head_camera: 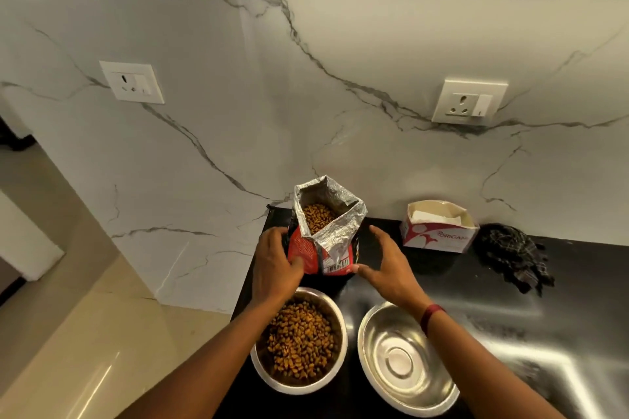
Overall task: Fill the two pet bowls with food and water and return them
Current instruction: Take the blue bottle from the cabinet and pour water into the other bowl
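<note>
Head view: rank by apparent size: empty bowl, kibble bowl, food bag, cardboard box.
1. empty bowl and kibble bowl: look alike, both nearest the camera, so tied.
2. food bag
3. cardboard box

The small white and red box (439, 235) by the wall has red letters on its front that read "ORIGAM". The end of the word cannot be made out. The red food bag (306, 253) has a barcode (337, 265) and small white print, too tiny to read.

Red, foil-lined bag (318, 241); brown kibble (301, 338); grey-veined white marble wall (238, 95).
</note>
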